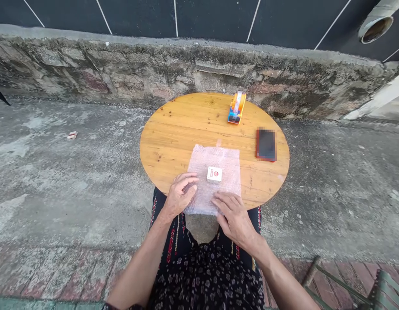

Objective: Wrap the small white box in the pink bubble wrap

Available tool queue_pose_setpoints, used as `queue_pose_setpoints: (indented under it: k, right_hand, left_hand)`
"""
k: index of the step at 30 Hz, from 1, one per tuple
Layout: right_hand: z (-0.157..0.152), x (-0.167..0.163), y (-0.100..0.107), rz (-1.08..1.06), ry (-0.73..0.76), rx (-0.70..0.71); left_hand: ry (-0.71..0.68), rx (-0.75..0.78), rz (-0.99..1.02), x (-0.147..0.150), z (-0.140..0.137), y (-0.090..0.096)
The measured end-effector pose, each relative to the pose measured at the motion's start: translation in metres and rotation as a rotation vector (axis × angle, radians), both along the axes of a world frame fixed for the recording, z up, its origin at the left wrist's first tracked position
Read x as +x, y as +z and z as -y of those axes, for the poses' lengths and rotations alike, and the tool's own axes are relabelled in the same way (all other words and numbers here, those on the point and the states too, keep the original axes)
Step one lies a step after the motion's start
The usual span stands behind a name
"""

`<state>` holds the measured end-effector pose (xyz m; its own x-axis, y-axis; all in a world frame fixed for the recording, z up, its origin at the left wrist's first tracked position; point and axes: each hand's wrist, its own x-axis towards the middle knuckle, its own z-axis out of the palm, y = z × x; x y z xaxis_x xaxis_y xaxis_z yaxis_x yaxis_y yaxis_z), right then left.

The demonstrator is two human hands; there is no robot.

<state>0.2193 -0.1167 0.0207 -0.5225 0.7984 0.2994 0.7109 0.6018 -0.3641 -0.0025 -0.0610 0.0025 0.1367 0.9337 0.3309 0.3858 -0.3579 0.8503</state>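
A sheet of pinkish bubble wrap (228, 161) lies spread on the round wooden table, its near edge hanging past the rim. On its middle sits a small white box (214, 174) with red print. My left hand (181, 191) is at the wrap's left edge, thumb and fingers apart, with nothing between them. Over the near right part of the wrap rests my right hand (231, 213), fingers stretched out and thumb apart, near the sheet's front edge. Neither hand touches the box.
The wooden table (176, 129) holds an orange and blue tape dispenser (237, 107) at the back and a dark, red-edged rectangular object (266, 144), partly pixelated, at the right. Beyond runs a stone wall (137, 77). A green chair (383, 290) stands at the lower right.
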Motion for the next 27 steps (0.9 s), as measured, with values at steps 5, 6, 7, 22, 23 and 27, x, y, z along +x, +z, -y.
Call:
queue_pose_setpoints:
  k: [5, 6, 7, 22, 23, 27]
  right_hand:
    - [-0.004, 0.002, 0.005, -0.136, -0.018, 0.063]
    - [-0.005, 0.003, 0.006, -0.157, -0.025, 0.074]
    - [-0.007, 0.003, 0.008, -0.178, -0.031, 0.084]
    - [-0.055, 0.003, 0.036, -0.233, -0.129, 0.139]
    - [-0.057, 0.004, 0.036, -0.234, -0.135, 0.142]
    - [-0.067, 0.004, 0.039, -0.221, -0.125, 0.141]
  left_hand:
    - [-0.049, -0.058, 0.115, -0.004, 0.001, 0.004]
    - [-0.063, -0.070, 0.181, -0.005, 0.001, 0.003]
    - [-0.070, -0.078, 0.266, -0.007, 0.000, 0.002]
    - [-0.131, -0.062, 0.611, -0.015, 0.000, -0.009]
    - [-0.138, -0.074, 0.583, -0.015, 0.000, -0.008]
    - [-0.092, -0.139, 0.394, -0.013, 0.000, -0.003]
